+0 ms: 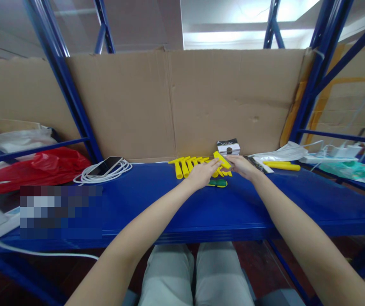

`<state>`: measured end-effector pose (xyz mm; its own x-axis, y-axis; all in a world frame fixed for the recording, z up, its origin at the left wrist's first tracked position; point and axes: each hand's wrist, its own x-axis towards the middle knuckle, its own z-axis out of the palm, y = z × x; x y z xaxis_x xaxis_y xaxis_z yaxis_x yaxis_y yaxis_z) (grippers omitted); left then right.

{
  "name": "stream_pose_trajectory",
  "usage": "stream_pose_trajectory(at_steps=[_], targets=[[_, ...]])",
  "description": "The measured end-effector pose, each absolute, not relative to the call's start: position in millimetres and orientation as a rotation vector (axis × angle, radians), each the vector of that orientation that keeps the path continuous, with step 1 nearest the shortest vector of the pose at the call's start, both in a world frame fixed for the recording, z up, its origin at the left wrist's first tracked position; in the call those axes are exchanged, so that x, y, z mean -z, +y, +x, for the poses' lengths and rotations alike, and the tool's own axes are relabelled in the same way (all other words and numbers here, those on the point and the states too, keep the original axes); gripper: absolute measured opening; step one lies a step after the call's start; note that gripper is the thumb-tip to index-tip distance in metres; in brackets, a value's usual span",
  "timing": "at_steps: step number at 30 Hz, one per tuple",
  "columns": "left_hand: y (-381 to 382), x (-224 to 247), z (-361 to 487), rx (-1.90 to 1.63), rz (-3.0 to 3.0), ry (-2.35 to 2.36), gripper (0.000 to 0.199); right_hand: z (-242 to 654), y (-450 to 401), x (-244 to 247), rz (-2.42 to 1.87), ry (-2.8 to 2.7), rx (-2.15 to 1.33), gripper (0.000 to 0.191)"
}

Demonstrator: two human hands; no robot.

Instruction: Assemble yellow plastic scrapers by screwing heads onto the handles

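Note:
A yellow tube-like plastic piece (222, 160) is held tilted between my two hands, above the blue shelf. My left hand (202, 173) has its fingertips closed against the piece's left side. On the other side, my right hand (241, 165) grips it, its fingertips partly hidden. Several yellow T-shaped pieces (185, 166) lie in a row just left of and behind my left hand. Smaller yellow bits (225, 173) rest below the held piece. A green-and-yellow screwdriver handle (218, 182) lies in front of them; its other end is hidden by my left hand.
Behind my hands stands a small black-and-white box (228, 147) against the cardboard panel (131, 102). Yellow tubes (282, 166) and plastic packaging (286, 151) lie to the right. A phone (107, 166) rests on a coiled white cable (121, 168) at left, near a red bag (42, 168).

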<state>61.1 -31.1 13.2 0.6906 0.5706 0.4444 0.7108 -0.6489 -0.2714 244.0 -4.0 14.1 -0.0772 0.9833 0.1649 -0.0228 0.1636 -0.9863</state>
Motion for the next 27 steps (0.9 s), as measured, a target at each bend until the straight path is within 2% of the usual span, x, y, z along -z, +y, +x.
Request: stream_pose_trajectory(at_steps=[9, 19, 27], targets=[[-31.3, -4.3, 52.6, 0.422, -2.276, -0.99, 0.056, 242.7, -6.9, -13.0, -0.925, -1.532, -1.221, 0.011], [-22.9, -0.7, 42.6, 0.547, -2.373, -1.075, 0.067, 241.1, -10.7, -13.0, -0.903, -1.606, -1.187, 0.006], [-16.0, 5.4, 37.3, 0.577, -2.343, -1.021, 0.064, 234.7, -15.9, -15.3, -0.96, -1.603, -1.138, 0.014]])
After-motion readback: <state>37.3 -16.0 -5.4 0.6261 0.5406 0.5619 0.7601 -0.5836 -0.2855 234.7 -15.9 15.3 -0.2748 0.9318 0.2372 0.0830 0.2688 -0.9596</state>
